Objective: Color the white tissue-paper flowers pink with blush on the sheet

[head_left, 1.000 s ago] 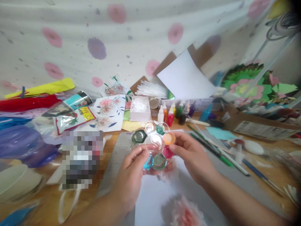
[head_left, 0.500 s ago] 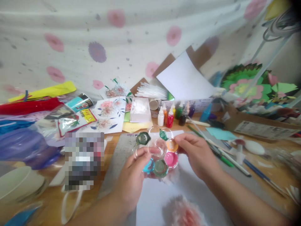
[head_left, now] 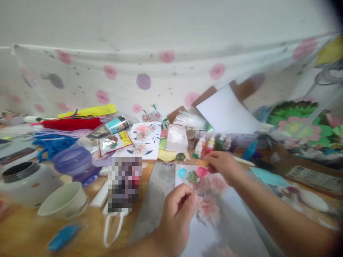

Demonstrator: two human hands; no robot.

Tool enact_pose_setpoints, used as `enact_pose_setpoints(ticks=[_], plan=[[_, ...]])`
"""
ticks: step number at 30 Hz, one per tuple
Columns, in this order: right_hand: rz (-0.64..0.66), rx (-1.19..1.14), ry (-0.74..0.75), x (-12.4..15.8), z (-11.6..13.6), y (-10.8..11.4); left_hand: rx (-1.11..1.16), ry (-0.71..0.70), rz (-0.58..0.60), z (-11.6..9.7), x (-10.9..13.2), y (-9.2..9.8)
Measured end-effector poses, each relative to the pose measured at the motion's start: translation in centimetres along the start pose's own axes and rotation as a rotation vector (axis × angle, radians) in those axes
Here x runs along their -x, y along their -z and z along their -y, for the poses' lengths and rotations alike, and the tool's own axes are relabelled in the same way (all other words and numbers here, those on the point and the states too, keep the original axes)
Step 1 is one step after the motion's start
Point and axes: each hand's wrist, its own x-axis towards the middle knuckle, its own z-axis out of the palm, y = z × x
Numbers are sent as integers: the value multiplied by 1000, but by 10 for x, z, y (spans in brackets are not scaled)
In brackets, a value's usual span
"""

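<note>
The right hand (head_left: 225, 166) has its grip pinching the right edge of a clear plastic paint palette (head_left: 192, 177) with coloured wells, above the far end of a white paper sheet (head_left: 200, 237) bearing pink flowers. The left hand (head_left: 179, 212), loosely clenched, thumb against curled fingers, is over the same sheet. Beyond the palette, small plastic paint bottles (head_left: 210, 145) stand on the wooden counter (head_left: 24, 239).

And it's the left hand (head_left: 177, 217) low and near, curled in a loose fist, while the right hand (head_left: 223, 166) stretches farther forward in a pinch, its forearm (head_left: 278, 212) slanting up from the lower right!
</note>
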Motion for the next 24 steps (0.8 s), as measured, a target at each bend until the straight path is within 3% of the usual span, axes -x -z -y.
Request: enact_pose_setpoints(ticks=[4,7,12,24], plan=[[99,124,-28,-25,11,-54,-163,-179,178,-4,4,3],[140,162,-40,-38,10,-82,-197,-275,211,-10,3,2],[146,136,-67,-45,19,-100,-99,-367,182,-12,3,-3],[84,4,-43,-74,56,-157,-183,-438,121,17,2,-4]])
